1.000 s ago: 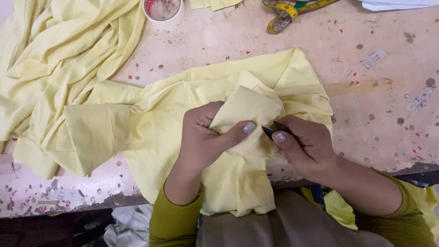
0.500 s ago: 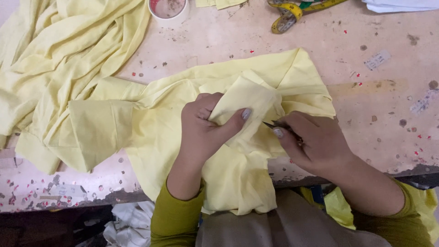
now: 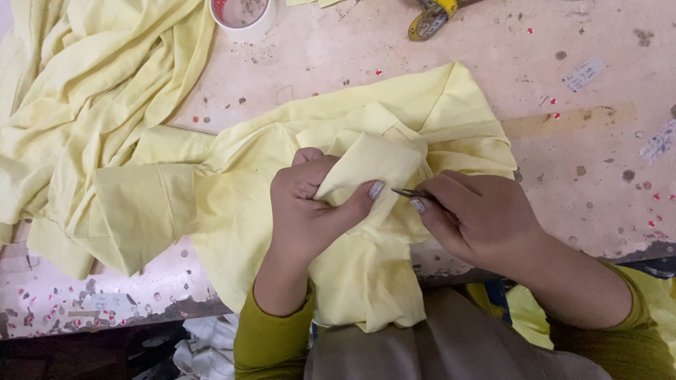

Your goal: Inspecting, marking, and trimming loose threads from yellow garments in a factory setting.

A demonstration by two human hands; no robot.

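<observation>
I count: two hands, left [image 3: 306, 211] and right [image 3: 479, 214]; one thin metal tool [image 3: 412, 193]; one cup [image 3: 243, 14]; one tape measure [image 3: 431, 17].

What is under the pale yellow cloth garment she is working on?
Under the pale yellow cloth garment lies the worn, paint-speckled pinkish worktable, bare around it. The cloth hides the tabletop beneath it; its lower part hangs over the table's near edge.

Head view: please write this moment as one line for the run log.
left hand: pinches fold of pale yellow garment | right hand: holds thin dark tool, tip at fold | worktable: more yellow cloth at left
</observation>
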